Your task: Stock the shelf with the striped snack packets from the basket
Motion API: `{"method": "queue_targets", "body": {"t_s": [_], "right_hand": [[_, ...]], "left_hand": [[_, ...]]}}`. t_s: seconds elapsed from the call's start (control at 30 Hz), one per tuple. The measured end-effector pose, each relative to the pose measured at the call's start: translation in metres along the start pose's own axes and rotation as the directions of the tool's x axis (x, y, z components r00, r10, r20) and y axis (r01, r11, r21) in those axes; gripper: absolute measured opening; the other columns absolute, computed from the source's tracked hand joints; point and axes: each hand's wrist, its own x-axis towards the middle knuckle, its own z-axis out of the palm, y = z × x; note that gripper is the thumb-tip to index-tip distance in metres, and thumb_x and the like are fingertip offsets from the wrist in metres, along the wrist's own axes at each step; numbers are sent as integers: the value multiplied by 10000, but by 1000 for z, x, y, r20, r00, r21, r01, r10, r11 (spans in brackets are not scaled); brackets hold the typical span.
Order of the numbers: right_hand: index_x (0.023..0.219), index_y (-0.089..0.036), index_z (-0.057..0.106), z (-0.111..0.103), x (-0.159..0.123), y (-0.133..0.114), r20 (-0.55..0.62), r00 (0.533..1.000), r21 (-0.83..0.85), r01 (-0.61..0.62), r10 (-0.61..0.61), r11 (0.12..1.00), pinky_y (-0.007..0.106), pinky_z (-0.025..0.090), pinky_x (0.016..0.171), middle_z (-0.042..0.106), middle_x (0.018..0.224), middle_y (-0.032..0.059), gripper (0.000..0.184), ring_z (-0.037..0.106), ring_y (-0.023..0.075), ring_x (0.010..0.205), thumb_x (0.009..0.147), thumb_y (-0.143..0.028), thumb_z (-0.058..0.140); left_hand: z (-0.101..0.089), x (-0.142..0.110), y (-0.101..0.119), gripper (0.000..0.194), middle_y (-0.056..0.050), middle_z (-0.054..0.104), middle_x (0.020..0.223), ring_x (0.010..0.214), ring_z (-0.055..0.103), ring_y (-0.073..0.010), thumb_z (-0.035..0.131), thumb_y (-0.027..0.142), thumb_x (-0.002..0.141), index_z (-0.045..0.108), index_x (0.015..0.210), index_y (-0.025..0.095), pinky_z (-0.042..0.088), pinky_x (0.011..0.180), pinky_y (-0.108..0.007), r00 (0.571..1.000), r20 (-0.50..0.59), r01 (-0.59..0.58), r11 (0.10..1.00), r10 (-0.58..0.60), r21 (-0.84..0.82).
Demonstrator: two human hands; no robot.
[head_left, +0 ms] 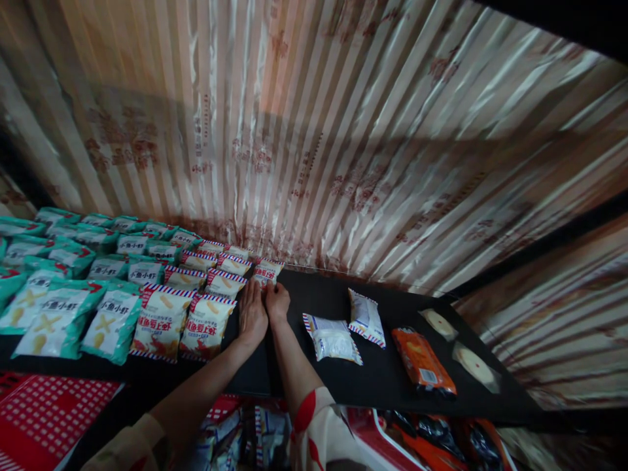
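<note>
"Packets with teal borders (pixel 59 320) are occupying the far left of the black shelf (pixel 375 383). What is adjoining them?"

"Rows of striped-edge packets (pixel 207 328) are standing just to the right, showing their printed faces."

"Where are the hands resting?"

"The left hand (pixel 252 313) is lying beside those rows, fingers extended toward the rear striped packet (pixel 267 269), which is sitting near the shelf's back edge. The right hand (pixel 277 302) is resting close alongside, fingers curled. The hands are lying together at the packet's near end; I cannot tell whether either is gripping it."

"How is that packet likely to be handling?"

"Judging by its puffed film, it is probably weighing little, yielding softly and sliding easily; hard squeezing is risking crushed contents. The crimped striped edge is offering the safest hold."

"And farther right?"

"Two white packets (pixel 333 339) are lying apart from the hands, followed by an orange pack (pixel 422 361); two pale round items (pixel 475 364) in clear wrap are ending the sequence."
</note>
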Motion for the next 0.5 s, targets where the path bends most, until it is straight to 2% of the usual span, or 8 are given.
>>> {"method": "queue_targets", "body": {"t_s": [0.3,0.5], "right_hand": [[760,-169,661,12,22,1,24,1000,-63,6,-5,998,236,410,606,684,707,58,268,605,165,642,831,-347,472],[782,-169,670,15,28,-5,38,999,-130,21,-16,991,237,419,620,695,741,73,272,619,174,681,841,-348,474]], "left_hand": [[4,17,4,470,-177,393,1396,1322,321,-255,332,52,838,443,1296,50,288,1084,-418,1000,0,1,991,-1,135],[6,22,0,480,-164,404,1393,1315,335,-248,348,44,826,443,1296,64,321,1068,-405,1000,-23,2,986,2,169]]}}
